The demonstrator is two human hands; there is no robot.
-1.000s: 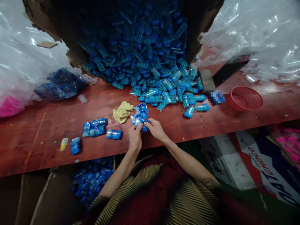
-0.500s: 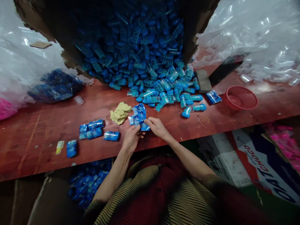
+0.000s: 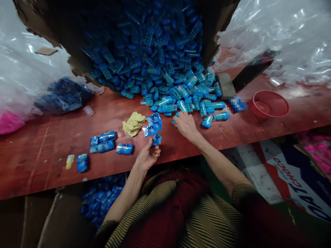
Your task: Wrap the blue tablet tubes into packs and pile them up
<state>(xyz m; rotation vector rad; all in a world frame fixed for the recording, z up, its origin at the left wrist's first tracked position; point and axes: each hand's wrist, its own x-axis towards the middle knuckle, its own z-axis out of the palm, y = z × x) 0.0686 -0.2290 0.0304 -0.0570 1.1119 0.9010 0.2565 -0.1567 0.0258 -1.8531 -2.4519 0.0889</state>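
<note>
My left hand (image 3: 148,155) pinches a small blue printed bag (image 3: 156,139) at the near edge of the red table (image 3: 51,162). My right hand (image 3: 185,124) reaches forward and rests its fingers on a blue capsule-shaped packet (image 3: 176,119) at the near rim of the spilled heap (image 3: 181,96). Whether it grips that packet I cannot make out. A small stack of the blue printed bags (image 3: 153,124) lies between my hands, beside a yellow cloth (image 3: 133,123).
A torn cardboard box (image 3: 144,38) spills the blue packets. Filled blue bags (image 3: 103,142) lie to the left. A red basket (image 3: 269,104) and a dark block (image 3: 226,86) sit right. Clear plastic sheeting (image 3: 279,38) flanks both sides; a box of blue bags (image 3: 99,199) stands under the table.
My right hand has let go of the blue bag and moved forward and right to the packet heap. My left hand stays at the edge with the bag.
</note>
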